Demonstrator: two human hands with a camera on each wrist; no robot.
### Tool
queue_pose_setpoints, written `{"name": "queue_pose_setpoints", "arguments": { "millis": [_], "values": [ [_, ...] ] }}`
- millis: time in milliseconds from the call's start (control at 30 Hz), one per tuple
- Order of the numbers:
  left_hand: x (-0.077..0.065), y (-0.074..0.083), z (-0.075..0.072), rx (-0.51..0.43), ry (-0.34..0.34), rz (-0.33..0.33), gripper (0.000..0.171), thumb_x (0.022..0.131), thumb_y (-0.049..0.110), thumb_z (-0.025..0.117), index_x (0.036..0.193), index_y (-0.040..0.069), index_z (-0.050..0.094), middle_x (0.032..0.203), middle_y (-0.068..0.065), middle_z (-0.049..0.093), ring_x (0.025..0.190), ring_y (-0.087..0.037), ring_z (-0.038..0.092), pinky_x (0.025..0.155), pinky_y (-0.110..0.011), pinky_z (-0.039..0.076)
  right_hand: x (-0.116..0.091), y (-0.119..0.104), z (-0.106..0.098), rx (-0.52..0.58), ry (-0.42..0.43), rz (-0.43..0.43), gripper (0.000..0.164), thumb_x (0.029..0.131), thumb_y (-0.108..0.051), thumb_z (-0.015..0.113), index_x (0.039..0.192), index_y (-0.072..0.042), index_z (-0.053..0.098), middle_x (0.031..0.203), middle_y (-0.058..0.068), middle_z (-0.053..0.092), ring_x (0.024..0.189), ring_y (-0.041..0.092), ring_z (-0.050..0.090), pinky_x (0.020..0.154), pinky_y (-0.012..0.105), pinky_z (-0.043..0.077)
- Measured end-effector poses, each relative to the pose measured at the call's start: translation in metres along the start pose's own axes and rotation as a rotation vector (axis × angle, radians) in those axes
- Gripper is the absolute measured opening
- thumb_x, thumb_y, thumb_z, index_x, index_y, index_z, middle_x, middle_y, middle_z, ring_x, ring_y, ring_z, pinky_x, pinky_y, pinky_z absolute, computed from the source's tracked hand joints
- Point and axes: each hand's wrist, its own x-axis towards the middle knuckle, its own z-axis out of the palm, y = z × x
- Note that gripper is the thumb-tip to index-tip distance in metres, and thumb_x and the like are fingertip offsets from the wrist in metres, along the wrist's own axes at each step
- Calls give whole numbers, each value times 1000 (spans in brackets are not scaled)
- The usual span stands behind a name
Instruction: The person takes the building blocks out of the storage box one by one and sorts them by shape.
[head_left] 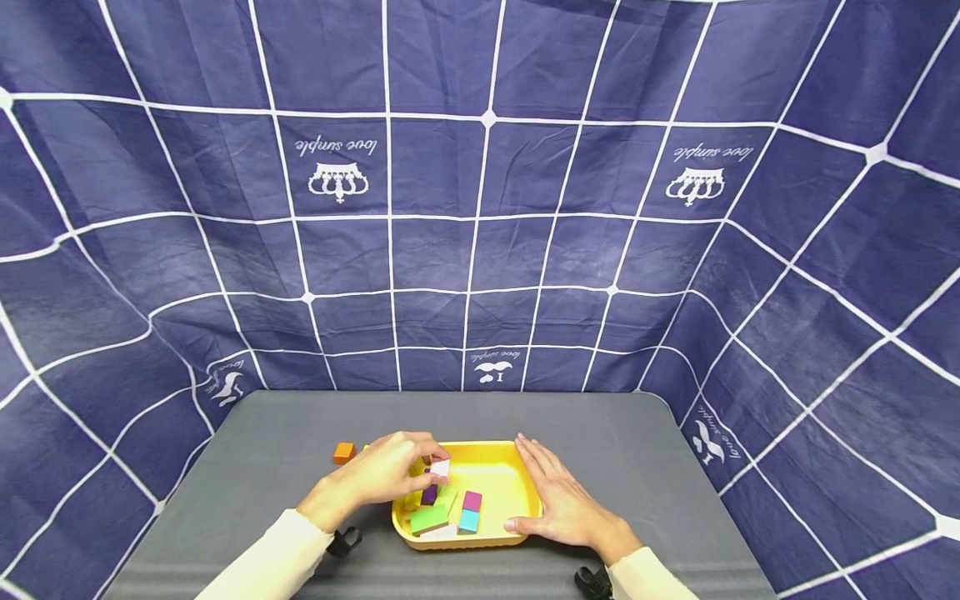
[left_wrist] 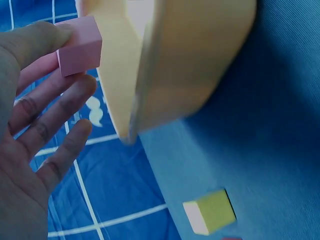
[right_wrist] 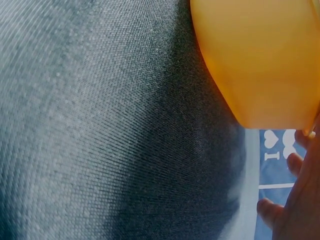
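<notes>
A small pink block (head_left: pixel 440 470) is pinched between the thumb and fingers of my left hand (head_left: pixel 378 473), above the left part of a yellow tray (head_left: pixel 504 492). In the left wrist view the same pink block (left_wrist: pixel 80 46) sits at the fingertips, beside the tray's wall. My right hand (head_left: pixel 561 503) lies along the tray's right rim, fingers extended and thumb at the near right corner. Inside the tray are a green block (head_left: pixel 429 520), a dark purple block (head_left: pixel 429 495), a magenta block (head_left: pixel 472 501) and a blue block (head_left: pixel 468 522). The left hand partly hides the blocks behind it.
An orange block (head_left: pixel 344 452) lies on the grey table (head_left: pixel 600 417), left of the tray. The left wrist view has a yellow block (left_wrist: pixel 215 212) on the table. Blue cloth (head_left: pixel 480 250) with white lines hangs behind and at both sides.
</notes>
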Motion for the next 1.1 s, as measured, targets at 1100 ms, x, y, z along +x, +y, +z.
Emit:
{"name": "queue_pose_setpoints", "arguments": {
  "millis": [1100],
  "values": [
    [-77, -70, -34, 14, 294, -105, 32, 94, 14, 99, 124, 17, 88, 107, 15, 81, 90, -8, 76, 83, -38, 67, 0, -1, 1, 30, -9, 17, 129, 93, -76, 83, 185, -5, 26, 192, 16, 33, 173, 46, 41, 136, 71, 42]
  ]
}}
